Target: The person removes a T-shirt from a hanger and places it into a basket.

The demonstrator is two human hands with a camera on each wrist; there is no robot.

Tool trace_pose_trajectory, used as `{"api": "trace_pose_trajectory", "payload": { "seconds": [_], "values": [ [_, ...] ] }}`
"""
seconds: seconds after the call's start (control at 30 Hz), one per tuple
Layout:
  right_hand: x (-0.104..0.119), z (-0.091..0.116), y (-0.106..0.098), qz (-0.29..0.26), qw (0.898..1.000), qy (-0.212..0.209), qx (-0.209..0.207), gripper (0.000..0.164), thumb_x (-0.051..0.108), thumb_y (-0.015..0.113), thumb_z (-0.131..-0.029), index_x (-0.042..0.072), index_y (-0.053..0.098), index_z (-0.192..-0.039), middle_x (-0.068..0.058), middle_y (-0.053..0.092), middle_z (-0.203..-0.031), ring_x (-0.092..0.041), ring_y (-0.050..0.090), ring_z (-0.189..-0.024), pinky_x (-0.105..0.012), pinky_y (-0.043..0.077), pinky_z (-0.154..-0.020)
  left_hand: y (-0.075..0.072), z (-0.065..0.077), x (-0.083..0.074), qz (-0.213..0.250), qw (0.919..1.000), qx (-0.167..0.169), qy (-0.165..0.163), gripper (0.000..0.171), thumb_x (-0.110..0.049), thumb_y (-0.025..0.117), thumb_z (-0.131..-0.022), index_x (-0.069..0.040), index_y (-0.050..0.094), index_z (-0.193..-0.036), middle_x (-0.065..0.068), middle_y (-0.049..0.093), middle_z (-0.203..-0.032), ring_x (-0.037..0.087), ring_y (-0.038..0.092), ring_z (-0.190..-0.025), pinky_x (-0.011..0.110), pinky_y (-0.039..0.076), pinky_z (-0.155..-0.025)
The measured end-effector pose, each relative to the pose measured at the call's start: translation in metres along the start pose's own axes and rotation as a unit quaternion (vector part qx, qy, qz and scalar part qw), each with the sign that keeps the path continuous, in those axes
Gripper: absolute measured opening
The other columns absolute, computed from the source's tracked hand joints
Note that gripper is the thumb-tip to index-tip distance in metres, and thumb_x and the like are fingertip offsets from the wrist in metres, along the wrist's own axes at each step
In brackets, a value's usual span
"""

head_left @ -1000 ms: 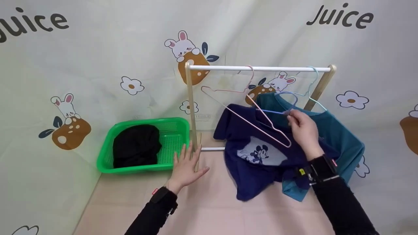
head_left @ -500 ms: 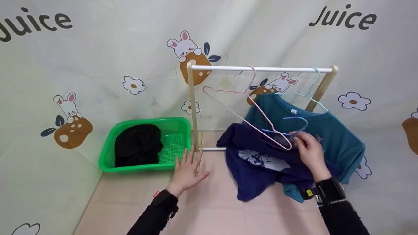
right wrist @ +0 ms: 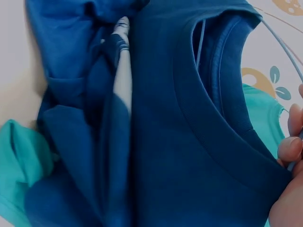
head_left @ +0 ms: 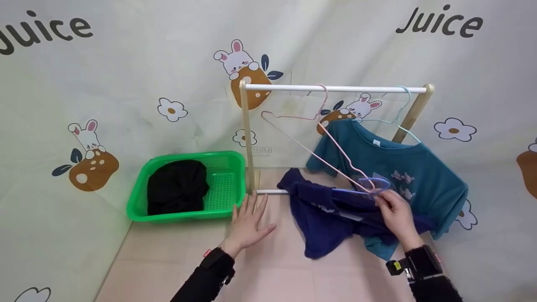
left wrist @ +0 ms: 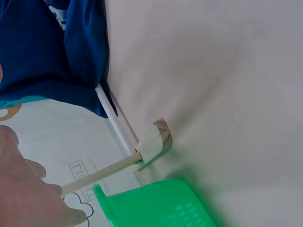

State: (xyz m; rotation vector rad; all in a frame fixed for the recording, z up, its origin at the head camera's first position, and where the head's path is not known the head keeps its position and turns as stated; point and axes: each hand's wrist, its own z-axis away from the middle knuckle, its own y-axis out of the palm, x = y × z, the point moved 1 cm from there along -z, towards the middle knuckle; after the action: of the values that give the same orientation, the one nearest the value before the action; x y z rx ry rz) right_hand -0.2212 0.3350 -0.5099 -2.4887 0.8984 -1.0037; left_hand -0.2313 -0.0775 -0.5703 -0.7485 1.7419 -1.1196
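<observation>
My right hand (head_left: pixel 396 214) pinches a blue hanger (head_left: pixel 352 191) just below its hook. A navy T-shirt (head_left: pixel 319 235) with a grey cartoon print is on that hanger, its body folded and bunched low over the table. In the right wrist view, the collar (right wrist: pixel 189 109) gapes around the hanger, close to my fingers. My left hand (head_left: pixel 249 222) has its fingers spread beside the foot of the rack's left post (head_left: pixel 248 142). In front of the navy shirt hangs an empty pink hanger (head_left: pixel 289 118). Behind it, a teal T-shirt (head_left: pixel 436 180) hangs on a light-blue hanger (head_left: pixel 409 130).
A small clothes rack has a white top bar (head_left: pixel 361 89) carrying the pink and light-blue hangers. To its left stands a green basket (head_left: pixel 180 217) holding a black bundled cloth (head_left: pixel 174 186). A printed curtain (head_left: pixel 134 54) backs the pink-covered table (head_left: pixel 277 272).
My right hand has lowered the blue hanger and navy T-shirt, which has folded down and now shows more of the teal shirt. My left hand has shifted slightly right.
</observation>
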Motion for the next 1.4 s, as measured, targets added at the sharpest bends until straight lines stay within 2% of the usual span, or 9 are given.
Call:
{"api": "trace_pose_trajectory", "payload": {
  "seconds": [0.13, 0.3, 0.43, 0.57, 0.7, 0.87, 1.0, 1.17, 1.4],
  "values": [
    [0.0, 0.007, 0.007, -0.014, 0.999, -0.026, 0.029, 0.025, -0.018, 0.067, -0.083, 0.004, 0.072, -0.093, -0.002, 0.062, -0.081, -0.008, 0.051, -0.071, -0.016, 0.039, -0.065, 0.004, 0.002, -0.006, -0.023, 0.9997, 0.005, 0.012, 0.085, -0.066, 0.047, -0.093, -0.017, 0.024, -0.159, 0.018, 0.013, -0.163, 0.043, 0.009, -0.147, 0.068, 0.013, -0.11],
    [0.003, 0.015, 0.018, -0.03, 0.995, -0.065, 0.071, 0.032, -0.017, 0.067, -0.083, 0.008, 0.074, -0.102, -0.003, 0.067, -0.085, -0.01, 0.052, -0.073, -0.018, 0.039, -0.07, 0.007, 0.001, -0.013, -0.027, 0.9984, -0.015, 0.048, 0.084, -0.062, 0.049, -0.094, -0.013, 0.025, -0.158, 0.018, 0.018, -0.162, 0.042, 0.015, -0.147, 0.065, 0.015, -0.112],
    [0.008, 0.021, 0.026, -0.017, 0.993, -0.089, 0.077, 0.035, -0.017, 0.07, -0.08, 0.011, 0.075, -0.1, 0.004, 0.064, -0.081, -0.009, 0.052, -0.069, -0.023, 0.037, -0.07, 0.008, -0.002, -0.02, -0.004, 0.9957, -0.036, 0.086, 0.082, -0.052, 0.057, -0.094, -0.007, 0.028, -0.156, 0.018, 0.023, -0.161, 0.042, 0.021, -0.145, 0.063, 0.02, -0.112],
    [0.017, 0.025, 0.033, -0.007, 0.992, -0.09, 0.084, 0.037, -0.014, 0.073, -0.079, 0.015, 0.075, -0.102, 0.009, 0.059, -0.078, -0.008, 0.054, -0.07, -0.026, 0.036, -0.073, 0.008, -0.004, -0.026, 0.009, 0.9922, -0.052, 0.113, 0.079, -0.043, 0.065, -0.093, -0.005, 0.032, -0.154, 0.014, 0.028, -0.16, 0.037, 0.026, -0.145, 0.059, 0.025, -0.112],
    [0.03, 0.024, 0.039, -0.032, 0.989, -0.111, 0.089, 0.043, -0.015, 0.072, -0.079, 0.018, 0.075, -0.106, 0.008, 0.065, -0.085, -0.01, 0.057, -0.075, -0.025, 0.038, -0.075, 0.008, -0.005, -0.033, 0.001, 0.9884, -0.065, 0.137, 0.076, -0.036, 0.069, -0.092, -0.006, 0.036, -0.153, 0.01, 0.039, -0.155, 0.032, 0.035, -0.141, 0.054, 0.027, -0.112],
    [0.041, 0.021, 0.047, -0.068, 0.985, -0.133, 0.088, 0.042, -0.014, 0.072, -0.078, 0.016, 0.075, -0.107, 0.007, 0.068, -0.09, -0.012, 0.06, -0.079, -0.024, 0.038, -0.077, 0.01, -0.005, -0.037, -0.004, 0.9757, -0.111, 0.189, 0.059, -0.03, 0.071, -0.092, -0.005, 0.052, -0.142, 0.009, 0.063, -0.13, 0.026, 0.058, -0.12, 0.048, 0.04, -0.105],
    [0.046, 0.02, 0.051, -0.085, 0.984, -0.127, 0.09, 0.038, -0.014, 0.072, -0.078, 0.013, 0.075, -0.105, 0.005, 0.067, -0.089, -0.011, 0.06, -0.077, -0.025, 0.039, -0.078, 0.013, -0.003, -0.037, 0.005, 0.9635, -0.158, 0.216, 0.035, -0.025, 0.071, -0.092, -0.01, 0.067, -0.124, 0.002, 0.072, -0.111, 0.018, 0.066, -0.101, 0.039, 0.049, -0.092],
    [0.049, 0.021, 0.056, -0.091, 0.985, -0.124, 0.078, 0.037, -0.021, 0.07, -0.075, 0.009, 0.073, -0.097, 0.0, 0.063, -0.082, -0.015, 0.057, -0.073, -0.025, 0.038, -0.075, 0.01, -0.002, -0.035, 0.038, 0.9498, -0.22, 0.219, 0.013, -0.016, 0.074, -0.089, -0.012, 0.074, -0.101, -0.002, 0.074, -0.092, 0.014, 0.069, -0.082, 0.031, 0.054, -0.074],
    [0.071, 0.015, 0.048, -0.124, 0.989, -0.051, 0.062, 0.029, -0.024, 0.064, -0.079, -0.001, 0.072, -0.094, -0.011, 0.07, -0.091, -0.022, 0.064, -0.085, -0.015, 0.046, -0.081, -0.002, -0.002, -0.032, 0.085, 0.9345, -0.278, 0.205, 0.015, -0.005, 0.077, -0.084, -0.009, 0.074, -0.097, 0.001, 0.074, -0.09, 0.016, 0.07, -0.079, 0.029, 0.055, -0.073]
  ]
}}
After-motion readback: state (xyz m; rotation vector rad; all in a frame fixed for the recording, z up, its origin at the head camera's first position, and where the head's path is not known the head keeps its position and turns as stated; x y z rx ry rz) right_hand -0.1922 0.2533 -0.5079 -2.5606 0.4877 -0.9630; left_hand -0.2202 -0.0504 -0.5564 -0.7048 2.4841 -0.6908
